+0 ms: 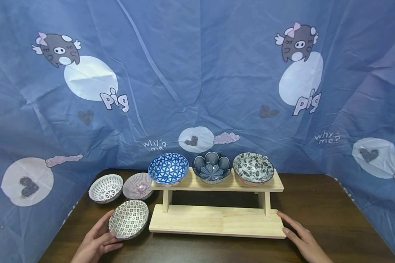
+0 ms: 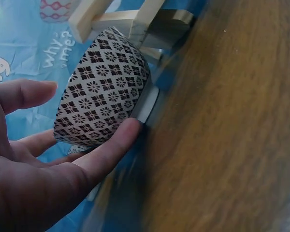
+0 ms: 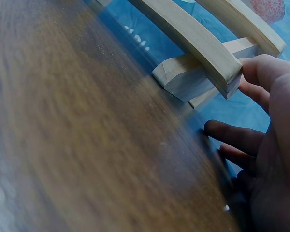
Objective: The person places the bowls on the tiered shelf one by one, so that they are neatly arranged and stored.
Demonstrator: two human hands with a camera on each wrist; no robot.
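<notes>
My left hand point(image 1: 97, 237) holds a small bowl point(image 1: 129, 220) with a dark geometric flower pattern at its left side. In the left wrist view, a fingertip touches the patterned bowl point(image 2: 101, 92) near its foot, and another digit sits apart from its outer wall. A two-tier wooden stand point(image 1: 214, 221) is on the table right of the bowl. My right hand point(image 1: 303, 237) rests its fingertips against the right end of the lower board, fingers fairly straight. In the right wrist view, the fingertips touch the board's end point(image 3: 230, 79), the other fingers hanging loose.
On the upper tier sit a blue-and-white bowl point(image 1: 168, 168), a dark blue petal-patterned bowl point(image 1: 212, 171) and a black floral bowl point(image 1: 254, 167). A grey-white bowl point(image 1: 105, 188) and a pink-striped bowl point(image 1: 138, 186) stand behind the held bowl. A blue printed cloth point(image 1: 197, 73) surrounds the brown table point(image 1: 319, 204).
</notes>
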